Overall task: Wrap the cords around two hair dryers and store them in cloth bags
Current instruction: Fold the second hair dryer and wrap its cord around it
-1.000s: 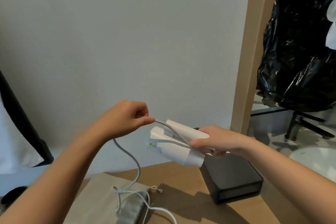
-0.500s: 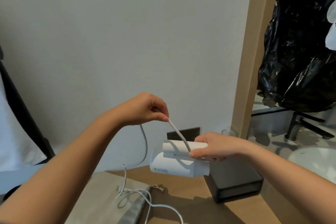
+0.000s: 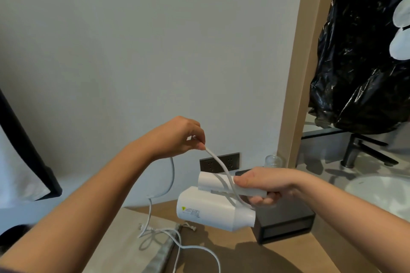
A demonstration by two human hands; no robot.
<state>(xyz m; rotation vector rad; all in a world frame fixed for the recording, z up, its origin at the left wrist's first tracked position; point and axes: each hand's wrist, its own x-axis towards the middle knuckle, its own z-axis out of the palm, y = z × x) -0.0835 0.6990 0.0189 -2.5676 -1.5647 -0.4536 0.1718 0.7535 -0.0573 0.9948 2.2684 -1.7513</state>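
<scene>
So the right hand point(image 3: 261, 185) is wrapped around the folded handle of the white hair dryer point(image 3: 216, 208), fingers curled under and thumb pressing on top, holding it up in the air over the desk point(image 3: 277, 257) with the forearm coming in from the lower right. The left hand point(image 3: 177, 137) sits higher and a bit to the left, closed in a pinch on the white cord point(image 3: 221, 167), wrist bent, forearm reaching up from the bottom left. The cord runs taut from that pinch down across the handle, right under the right thumb. The rest of it droops behind the left wrist and ends in loose loops on a beige cloth bag point(image 3: 133, 248) lying flat on the desk. A black box point(image 3: 286, 221) sits just behind the dryer.
</scene>
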